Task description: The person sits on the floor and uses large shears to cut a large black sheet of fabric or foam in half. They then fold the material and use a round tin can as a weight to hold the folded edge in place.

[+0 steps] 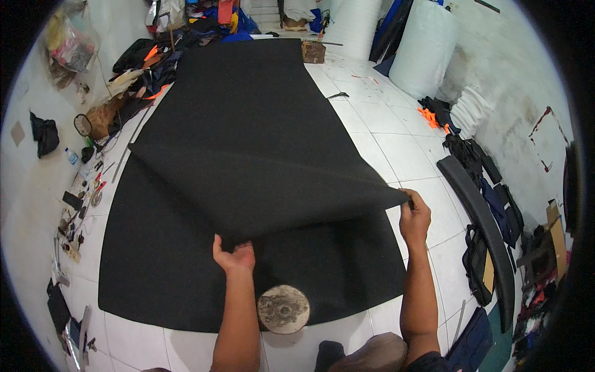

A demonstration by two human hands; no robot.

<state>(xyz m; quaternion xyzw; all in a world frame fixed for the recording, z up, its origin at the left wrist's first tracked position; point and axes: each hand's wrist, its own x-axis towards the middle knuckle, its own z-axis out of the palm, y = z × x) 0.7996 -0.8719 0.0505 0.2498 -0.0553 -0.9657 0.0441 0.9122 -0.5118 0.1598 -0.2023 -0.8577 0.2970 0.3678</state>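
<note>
A large black fabric sheet (248, 99) stretches over the floor away from me. Its near edge is lifted above more black material (161, 273) lying flat beneath. My right hand (415, 217) pinches the lifted sheet's right corner, raised off the floor. Under the middle of that same edge is my left hand (235, 255), thumb up on the near side, its fingers partly hidden by the cloth they grip. A round, worn disc-shaped weight (283, 309) rests on the flat material's near edge, between my forearms.
White floor tiles (384, 149) border the sheet. Along the right lie a long dark curved roll (480, 235) and dark fabric pieces. Small tools, including red-handled scissors (97, 192), are strewn by the left wall. A brown block (313, 53) and large pale rolls (424, 49) stand at the far end.
</note>
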